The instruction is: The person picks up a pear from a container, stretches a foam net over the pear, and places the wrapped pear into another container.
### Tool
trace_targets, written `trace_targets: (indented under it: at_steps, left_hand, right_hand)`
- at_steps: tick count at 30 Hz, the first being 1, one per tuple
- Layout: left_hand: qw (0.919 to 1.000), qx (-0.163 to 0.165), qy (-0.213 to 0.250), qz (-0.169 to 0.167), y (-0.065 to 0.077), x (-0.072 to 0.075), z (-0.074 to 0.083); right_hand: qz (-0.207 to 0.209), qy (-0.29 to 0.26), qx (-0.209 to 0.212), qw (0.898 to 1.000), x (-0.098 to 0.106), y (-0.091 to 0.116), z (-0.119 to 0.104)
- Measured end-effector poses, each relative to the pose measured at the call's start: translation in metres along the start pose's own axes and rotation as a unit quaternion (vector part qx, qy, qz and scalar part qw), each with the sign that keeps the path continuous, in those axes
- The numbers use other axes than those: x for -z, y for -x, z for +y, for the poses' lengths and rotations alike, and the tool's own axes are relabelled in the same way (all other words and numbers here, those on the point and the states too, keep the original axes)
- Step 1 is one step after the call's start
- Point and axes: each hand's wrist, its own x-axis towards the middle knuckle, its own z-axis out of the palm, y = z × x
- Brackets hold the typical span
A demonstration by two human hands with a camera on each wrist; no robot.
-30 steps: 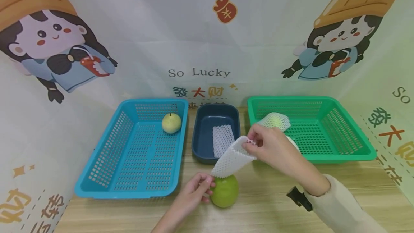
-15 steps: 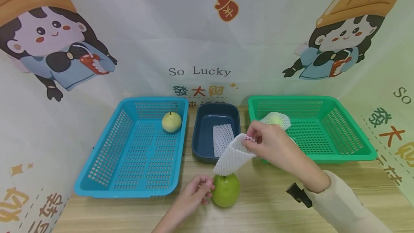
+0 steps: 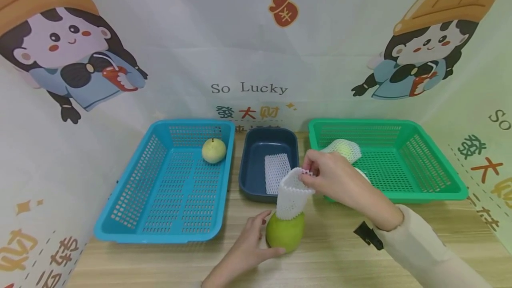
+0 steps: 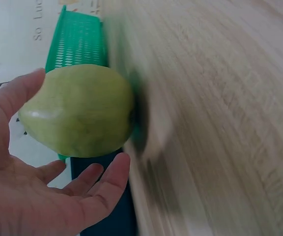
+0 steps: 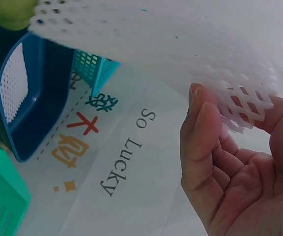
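A green pear [image 3: 285,232] stands on the wooden table in front of the dark blue tray. My left hand [image 3: 253,244] is at its left side, fingers spread and thumb in front. In the left wrist view, thumb and fingers [image 4: 116,172] lie on either side of the pear [image 4: 80,110], not closed round it. Above the pear, my right hand [image 3: 332,177] pinches the upper rim of a white foam net sleeve [image 3: 292,199]. The sleeve's lower end sits at the pear's top. In the right wrist view, the sleeve [image 5: 146,44] stretches from the pinching fingers [image 5: 200,123] toward the pear.
A blue basket [image 3: 160,237] at the left holds a pale yellow pear [image 3: 214,150]. The dark blue tray [image 3: 249,146] holds a flat foam net [image 3: 277,173]. At the right, a green basket [image 3: 424,197] holds a net-wrapped fruit [image 3: 343,149]. A printed cloth [image 3: 184,57] stands behind.
My left hand has moved right and spread its fingers beside the pear. The foam sleeve's lower end has swung right and hangs more upright over the pear's top, still pinched by my right hand.
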Motion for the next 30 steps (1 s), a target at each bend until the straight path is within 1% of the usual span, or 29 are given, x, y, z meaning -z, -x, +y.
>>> trace_targets:
  at_steps: [3, 6, 10, 17, 20, 22, 24, 26, 28, 30]
  left_hand:
    - [0.9998, -0.013, -0.016, -0.001, -0.008, -0.006, -0.001]
    - [0.9991, -0.025, -0.034, -0.003, -0.016, -0.011, 0.002]
    - [0.9977, -0.029, -0.061, -0.008, -0.025, -0.018, 0.008]
    - [0.9938, -0.038, -0.104, -0.016, -0.042, -0.031, 0.019]
    - [0.9889, -0.05, -0.139, -0.018, -0.049, -0.037, 0.025]
    - [0.9823, -0.069, -0.174, -0.014, -0.053, -0.04, 0.028]
    - [0.9709, -0.099, -0.218, -0.008, -0.056, -0.043, 0.032]
    - [0.9535, -0.136, -0.269, -0.001, -0.059, -0.045, 0.033]
    - [0.9324, -0.175, -0.316, 0.006, -0.062, -0.047, 0.034]
    - [0.9111, -0.205, -0.358, 0.011, -0.065, -0.049, 0.035]
  right_hand:
    - [-0.013, -0.004, -0.004, 1.0, 0.001, -0.001, 0.004]
    - [-0.023, -0.007, -0.008, 1.0, 0.0, -0.001, 0.009]
    - [-0.028, -0.004, -0.016, 0.999, 0.001, 0.0, 0.017]
    - [-0.012, 0.009, -0.037, 0.999, 0.01, 0.005, 0.026]
    - [0.005, 0.018, -0.038, 0.999, 0.017, 0.009, 0.028]
    - [0.016, 0.022, -0.04, 0.999, 0.022, 0.013, 0.028]
    - [0.027, 0.024, -0.04, 0.999, 0.027, 0.016, 0.03]
    - [0.032, 0.024, -0.04, 0.998, 0.03, 0.019, 0.031]
    - [0.037, 0.021, -0.037, 0.998, 0.031, 0.02, 0.032]
    - [0.038, 0.019, -0.037, 0.998, 0.032, 0.021, 0.033]
